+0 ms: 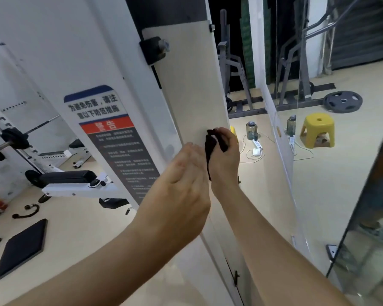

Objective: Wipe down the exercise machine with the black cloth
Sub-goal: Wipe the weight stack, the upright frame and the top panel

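Note:
The exercise machine's tall white upright (pixel 192 85) fills the middle of the head view, with a warning label (pixel 117 142) on its left face. My right hand (pixel 226 160) grips the black cloth (pixel 212 149) and holds it against the upright's pale front panel near its right edge. Part of the cloth hangs down between my two hands. My left hand (pixel 181 186) lies just left of the right hand with its fingers straight, touching the upright's edge. It holds nothing.
A white bench (pixel 75 184) and barbell rack (pixel 11 138) stand at left. A black pad (pixel 22 246) and a handle lie on the floor. Right of the upright are a water bottle (pixel 251 130), a power strip, a mirror panel, a yellow stool (pixel 318 129) and a weight plate (pixel 342 101).

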Demonstrator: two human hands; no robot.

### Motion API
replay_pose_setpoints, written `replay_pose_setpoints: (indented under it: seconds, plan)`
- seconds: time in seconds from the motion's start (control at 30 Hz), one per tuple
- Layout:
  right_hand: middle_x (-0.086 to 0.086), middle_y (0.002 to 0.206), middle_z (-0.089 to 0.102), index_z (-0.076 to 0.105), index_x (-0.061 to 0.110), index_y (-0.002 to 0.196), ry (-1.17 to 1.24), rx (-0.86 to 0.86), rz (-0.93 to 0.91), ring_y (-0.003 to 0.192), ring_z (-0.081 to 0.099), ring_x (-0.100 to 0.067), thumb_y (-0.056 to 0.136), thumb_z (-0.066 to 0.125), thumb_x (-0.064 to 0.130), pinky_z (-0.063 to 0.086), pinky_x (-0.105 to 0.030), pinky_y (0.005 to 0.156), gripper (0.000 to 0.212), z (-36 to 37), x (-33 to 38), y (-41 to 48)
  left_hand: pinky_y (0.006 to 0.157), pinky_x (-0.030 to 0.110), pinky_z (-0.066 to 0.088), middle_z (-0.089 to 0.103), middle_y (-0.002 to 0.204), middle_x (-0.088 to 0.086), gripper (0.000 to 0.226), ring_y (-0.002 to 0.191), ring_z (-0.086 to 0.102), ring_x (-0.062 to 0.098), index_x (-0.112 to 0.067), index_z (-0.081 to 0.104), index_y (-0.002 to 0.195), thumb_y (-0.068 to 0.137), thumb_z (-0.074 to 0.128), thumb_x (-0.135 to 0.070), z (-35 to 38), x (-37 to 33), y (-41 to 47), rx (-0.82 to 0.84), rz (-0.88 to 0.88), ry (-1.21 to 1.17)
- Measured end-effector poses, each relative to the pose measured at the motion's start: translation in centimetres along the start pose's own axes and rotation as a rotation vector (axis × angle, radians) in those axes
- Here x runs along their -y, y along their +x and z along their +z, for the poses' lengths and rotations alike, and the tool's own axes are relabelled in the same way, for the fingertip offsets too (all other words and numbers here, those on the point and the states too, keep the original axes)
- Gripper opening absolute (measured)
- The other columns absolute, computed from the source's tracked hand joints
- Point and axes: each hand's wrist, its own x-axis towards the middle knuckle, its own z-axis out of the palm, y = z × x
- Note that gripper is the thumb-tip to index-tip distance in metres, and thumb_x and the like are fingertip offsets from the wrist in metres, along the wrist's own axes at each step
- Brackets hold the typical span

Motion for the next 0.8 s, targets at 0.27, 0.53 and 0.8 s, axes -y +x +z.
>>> replay_pose_setpoints:
  seconds: [0.27,0.53,0.8]
  plan:
    - [0.016,0.105,0.069,0.071,0.036,0.101,-0.205,0.013,0.32,0.114,0.06,-0.019,0.102,0.046,0.022,0.049,-0.034,0.1,0.028,-4.9,-3.3,-7.6,0.111,0.049,0.02,0.061,0.125,0.025,0.054,0.118,0.057,0.035,0.01,0.059,0.119,0.092,0.021,-0.016,0.2,-0.5,0.1,-0.043,0.07,0.168]
    - [0.008,0.131,0.062,0.059,0.031,0.133,-0.14,0.16,0.081,0.125,0.055,-0.01,0.103,0.047,0.02,0.042,-0.041,0.109,0.034,-3.8,-1.6,-7.6,0.098,0.042,0.042,0.066,0.113,0.016,0.056,0.11,0.059,0.031,-0.001,0.064,0.112,0.094,0.012,-0.008,0.4,-0.6,0.3,-0.085,0.152,0.009]
    - [-0.013,0.114,0.069,0.065,0.015,0.127,0.05,0.155,0.106,0.092,0.065,-0.01,0.102,0.047,0.015,0.054,-0.019,0.076,0.03,-3.6,0.7,-9.8,0.099,0.045,0.038,0.062,0.115,0.02,0.053,0.112,0.055,0.035,0.002,0.058,0.112,0.097,0.009,-0.011,-0.1,0.1,0.3,-0.126,0.253,0.047]
